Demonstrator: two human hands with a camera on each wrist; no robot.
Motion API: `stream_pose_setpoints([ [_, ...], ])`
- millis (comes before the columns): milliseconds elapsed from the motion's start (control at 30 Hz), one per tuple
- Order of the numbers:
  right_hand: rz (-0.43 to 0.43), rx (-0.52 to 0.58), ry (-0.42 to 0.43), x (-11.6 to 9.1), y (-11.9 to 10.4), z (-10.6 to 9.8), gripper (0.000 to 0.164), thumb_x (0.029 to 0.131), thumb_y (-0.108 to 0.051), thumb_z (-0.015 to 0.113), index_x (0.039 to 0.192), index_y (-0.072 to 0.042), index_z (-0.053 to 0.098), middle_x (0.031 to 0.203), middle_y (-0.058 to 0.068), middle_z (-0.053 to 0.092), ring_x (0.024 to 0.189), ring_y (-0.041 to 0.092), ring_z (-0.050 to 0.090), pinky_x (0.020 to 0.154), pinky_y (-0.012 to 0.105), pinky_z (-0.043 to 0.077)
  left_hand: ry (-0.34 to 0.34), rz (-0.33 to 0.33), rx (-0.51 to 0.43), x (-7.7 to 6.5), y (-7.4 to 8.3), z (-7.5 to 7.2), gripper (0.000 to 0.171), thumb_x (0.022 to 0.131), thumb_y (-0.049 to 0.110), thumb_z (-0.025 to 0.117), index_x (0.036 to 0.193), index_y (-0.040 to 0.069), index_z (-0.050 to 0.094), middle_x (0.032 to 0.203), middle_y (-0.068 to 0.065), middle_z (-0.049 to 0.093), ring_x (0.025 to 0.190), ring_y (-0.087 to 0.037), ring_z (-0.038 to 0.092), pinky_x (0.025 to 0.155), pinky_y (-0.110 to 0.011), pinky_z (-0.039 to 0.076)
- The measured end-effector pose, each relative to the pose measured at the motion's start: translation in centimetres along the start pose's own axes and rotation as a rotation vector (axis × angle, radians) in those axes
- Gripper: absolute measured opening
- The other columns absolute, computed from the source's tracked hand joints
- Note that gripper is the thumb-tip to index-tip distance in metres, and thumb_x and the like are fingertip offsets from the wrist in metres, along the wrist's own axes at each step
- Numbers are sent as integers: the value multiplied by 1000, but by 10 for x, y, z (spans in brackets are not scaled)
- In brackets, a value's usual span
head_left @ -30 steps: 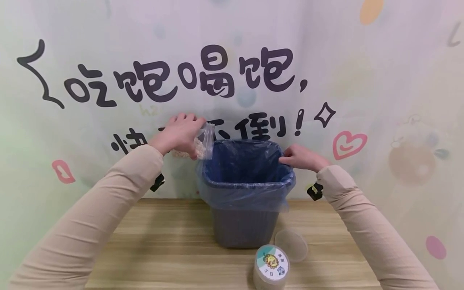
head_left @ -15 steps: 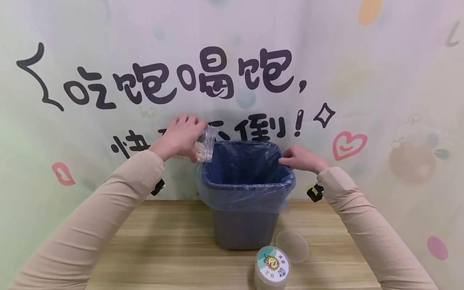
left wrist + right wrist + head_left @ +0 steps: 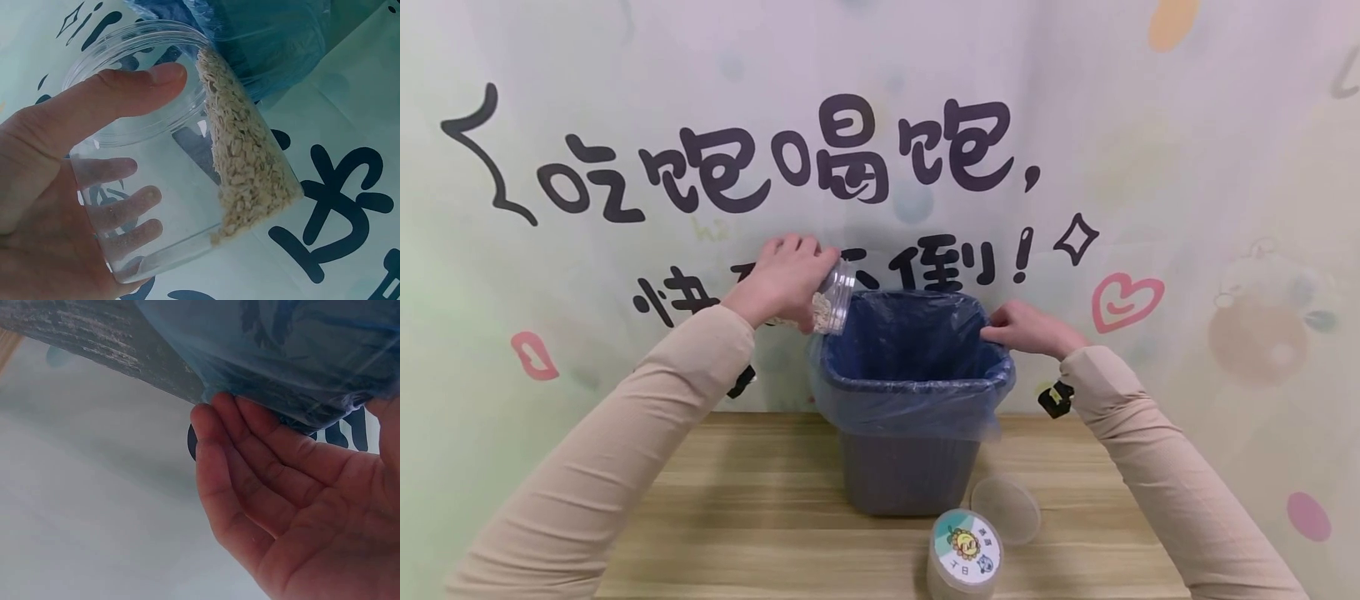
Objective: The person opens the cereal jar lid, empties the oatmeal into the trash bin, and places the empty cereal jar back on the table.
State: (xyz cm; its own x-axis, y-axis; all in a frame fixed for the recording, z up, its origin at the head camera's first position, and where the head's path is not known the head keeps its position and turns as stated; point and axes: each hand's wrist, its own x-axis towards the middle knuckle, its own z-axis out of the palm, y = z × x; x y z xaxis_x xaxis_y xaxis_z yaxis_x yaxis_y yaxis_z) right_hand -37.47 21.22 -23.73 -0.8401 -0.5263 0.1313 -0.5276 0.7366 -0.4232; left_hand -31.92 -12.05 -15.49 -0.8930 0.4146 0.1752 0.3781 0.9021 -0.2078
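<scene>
My left hand (image 3: 790,283) grips a clear plastic jar (image 3: 841,293) tipped on its side, mouth toward the trash can (image 3: 910,475) at its left rim. In the left wrist view, pale dry flakes (image 3: 244,150) like oats lie along the jar's lower wall, reaching its mouth; the thumb presses near the jar's neck and the fingers wrap its far side. A thin blue trash bag (image 3: 910,408) lines the can and folds down over its outside. At the right rim, my right hand (image 3: 1030,327) holds on, thumb over the edge and fingers (image 3: 269,469) under the bag outside.
A closed tub (image 3: 966,554) with a sunflower label stands in front of the can. Beside it a round translucent lid (image 3: 1006,510) lies flat on the wooden table (image 3: 737,508). Behind hangs a printed cloth (image 3: 880,50) with large dark lettering.
My left hand has shifted slightly right with the jar, tilting it further so its mouth comes over the can's left rim. The right hand keeps its hold on the rim.
</scene>
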Motion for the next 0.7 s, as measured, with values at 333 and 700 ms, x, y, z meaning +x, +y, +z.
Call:
stream_pose_setpoints([
  [333, 19, 2, 0, -2, -1, -1, 26, 92, -14, 54, 67, -8, 54, 60, -4, 41, 54, 12, 37, 51, 28, 30, -19, 4, 24, 3, 2, -2, 92, 60, 19, 90, 136, 4, 41, 130, -24, 43, 123, -42, 35, 104, -57, 26],
  [700, 30, 7, -5, -1, -1, -1, 26, 92, -15, 53, 68, -7, 57, 60, -4, 41, 54, 12, 39, 52, 28, 30, -42, 0, 49, 4, 5, -4, 96, 60, 19, 89, 140, 5, 39, 133, -24, 41, 126, -42, 32, 105, -56, 23],
])
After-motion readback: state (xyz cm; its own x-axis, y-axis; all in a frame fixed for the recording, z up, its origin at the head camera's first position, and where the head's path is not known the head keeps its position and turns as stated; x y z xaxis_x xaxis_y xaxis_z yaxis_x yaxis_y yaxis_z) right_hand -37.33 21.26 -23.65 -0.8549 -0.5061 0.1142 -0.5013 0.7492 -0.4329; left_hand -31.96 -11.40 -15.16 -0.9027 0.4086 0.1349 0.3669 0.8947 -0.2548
